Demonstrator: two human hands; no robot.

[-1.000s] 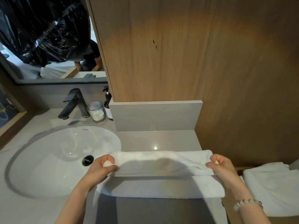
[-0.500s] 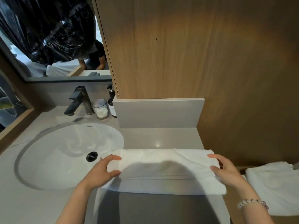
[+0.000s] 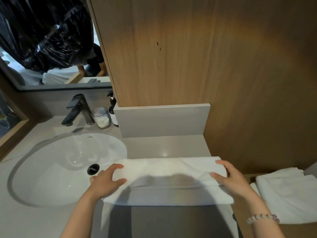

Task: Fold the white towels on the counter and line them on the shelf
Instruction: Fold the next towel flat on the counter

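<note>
The folded white terry towel [image 3: 164, 172] lies along the front edge of the grey stone counter [image 3: 164, 146], beside the white oval sink [image 3: 51, 169] — left hand [image 3: 106, 182] and right hand [image 3: 229, 177] rest on its ends, fingers straight, gripping nothing.

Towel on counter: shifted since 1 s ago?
No. The towel keeps its far edge equally short of the backsplash, left end beside the sink drain.

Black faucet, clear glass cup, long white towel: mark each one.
Black faucet [image 3: 73, 112]: head view, angled spout.
Clear glass cup [image 3: 101, 117]: head view, side wall.
Long white towel [image 3: 171, 169]: head view, top folded layer.
</note>
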